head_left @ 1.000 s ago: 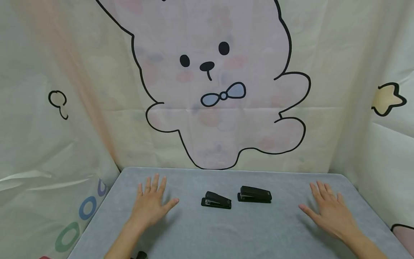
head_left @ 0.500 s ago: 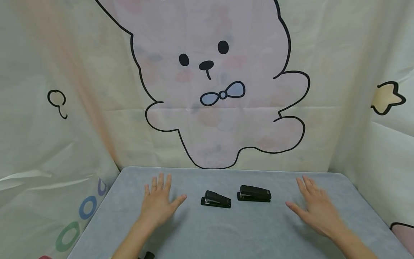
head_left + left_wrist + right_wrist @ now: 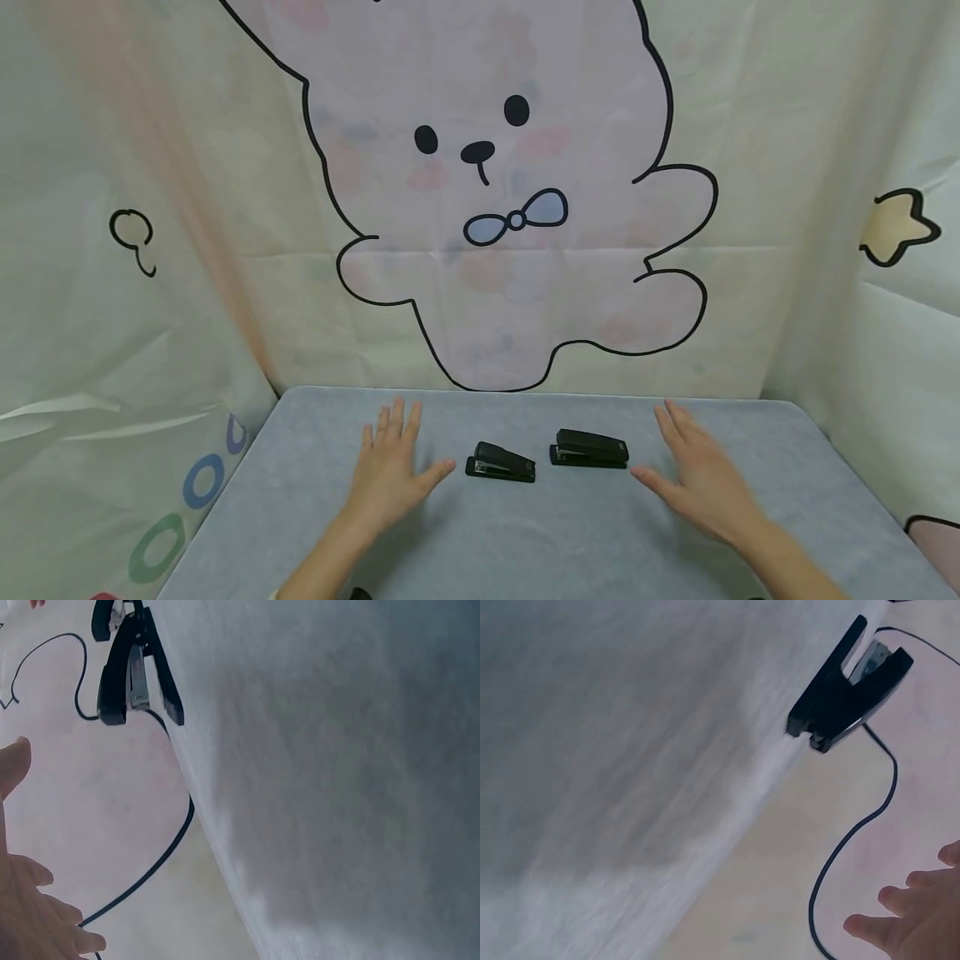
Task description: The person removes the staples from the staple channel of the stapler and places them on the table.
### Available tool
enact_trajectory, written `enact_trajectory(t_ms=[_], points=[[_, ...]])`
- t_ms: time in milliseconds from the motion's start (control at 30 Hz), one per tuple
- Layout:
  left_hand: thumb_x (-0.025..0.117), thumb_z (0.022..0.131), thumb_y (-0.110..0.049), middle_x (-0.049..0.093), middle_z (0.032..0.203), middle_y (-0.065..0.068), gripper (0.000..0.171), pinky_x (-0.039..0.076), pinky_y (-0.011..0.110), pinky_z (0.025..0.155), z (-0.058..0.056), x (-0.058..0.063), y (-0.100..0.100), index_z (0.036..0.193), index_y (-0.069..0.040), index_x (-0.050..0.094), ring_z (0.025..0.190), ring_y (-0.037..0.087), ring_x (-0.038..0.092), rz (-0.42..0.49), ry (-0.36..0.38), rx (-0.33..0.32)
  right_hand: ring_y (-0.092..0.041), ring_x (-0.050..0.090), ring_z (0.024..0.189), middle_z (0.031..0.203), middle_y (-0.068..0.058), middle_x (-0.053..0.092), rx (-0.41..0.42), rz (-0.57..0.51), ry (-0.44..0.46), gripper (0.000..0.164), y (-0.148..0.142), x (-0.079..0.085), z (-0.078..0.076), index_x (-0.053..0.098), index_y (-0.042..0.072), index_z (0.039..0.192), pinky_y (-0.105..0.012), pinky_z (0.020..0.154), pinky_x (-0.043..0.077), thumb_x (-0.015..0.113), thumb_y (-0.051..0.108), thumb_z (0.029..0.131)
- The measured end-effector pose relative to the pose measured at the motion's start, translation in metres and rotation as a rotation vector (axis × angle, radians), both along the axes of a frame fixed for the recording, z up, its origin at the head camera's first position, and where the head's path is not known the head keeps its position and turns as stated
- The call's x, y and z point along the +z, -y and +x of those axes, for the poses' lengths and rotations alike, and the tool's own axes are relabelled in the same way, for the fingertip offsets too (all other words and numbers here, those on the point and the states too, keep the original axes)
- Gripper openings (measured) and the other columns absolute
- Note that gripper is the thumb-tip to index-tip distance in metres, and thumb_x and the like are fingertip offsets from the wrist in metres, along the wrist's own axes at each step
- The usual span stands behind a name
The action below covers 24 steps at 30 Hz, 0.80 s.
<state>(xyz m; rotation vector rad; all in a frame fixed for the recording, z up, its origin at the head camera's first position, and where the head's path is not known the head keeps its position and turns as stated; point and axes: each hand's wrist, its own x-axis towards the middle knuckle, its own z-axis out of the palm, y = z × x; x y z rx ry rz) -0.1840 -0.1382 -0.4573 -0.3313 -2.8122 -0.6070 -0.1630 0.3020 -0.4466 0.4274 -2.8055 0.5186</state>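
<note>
The step seems reaching: left grip [image 3: 390,477] and right grip [image 3: 701,482], released, should approach left stapler [image 3: 500,464] and right stapler [image 3: 589,450] between them.

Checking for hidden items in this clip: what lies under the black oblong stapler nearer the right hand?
The black oblong stapler rests on the flat blue-grey tabletop, visible in front and behind. The patch directly beneath is covered.

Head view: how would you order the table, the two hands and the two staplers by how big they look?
1. Table
2. Left hand and right hand: too alike to rank.
3. Left stapler and right stapler: also too close to call.
</note>
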Motion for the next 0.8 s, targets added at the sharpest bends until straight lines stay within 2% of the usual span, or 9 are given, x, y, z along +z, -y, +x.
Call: enact_trajectory(t_ms=[133,467,633,800], points=[[0.078,0.087,-0.060,0.025,0.168,0.026,0.102,0.016,0.070,0.119,0.000,-0.002,-0.005,0.161,-0.003,0.036,0.154,0.049,0.020,0.020,-0.014,-0.019,-0.051,0.028,0.151,0.172,-0.021,0.017,0.005,-0.006,0.040,0.102,0.011,0.002,0.000,0.019,0.005,0.166,-0.072,0.108,0.032,0.069,0.059,0.095],[0.081,0.084,-0.061,0.033,0.166,0.021,0.101,0.019,0.068,0.119,0.001,-0.006,-0.018,0.160,-0.007,0.041,0.152,0.045,0.030,0.121,-0.034,-0.055,-0.047,0.031,0.151,0.172,-0.018,0.020,0.029,-0.033,0.073,0.102,0.041,0.003,-0.003,0.021,0.007,0.167,-0.070,0.108,0.036,0.067,0.064,0.095],[0.085,0.082,-0.056,0.034,0.167,0.017,0.102,0.019,0.065,0.120,0.000,-0.009,-0.021,0.161,-0.010,0.041,0.153,0.041,0.031,0.193,0.008,-0.068,-0.047,0.032,0.150,0.172,-0.019,0.021,0.044,-0.042,0.087,0.103,0.053,0.003,-0.004,0.021,0.008,0.167,-0.071,0.106,0.038,0.065,0.067,0.094],[0.089,0.079,-0.052,0.037,0.165,0.019,0.103,0.024,0.068,0.117,-0.003,-0.011,-0.026,0.160,-0.010,0.042,0.150,0.045,0.035,0.275,0.074,-0.084,-0.045,0.031,0.152,0.172,-0.016,0.021,0.055,-0.086,0.126,0.104,0.064,-0.001,-0.005,0.019,0.012,0.168,-0.070,0.108,0.036,0.067,0.066,0.093]])
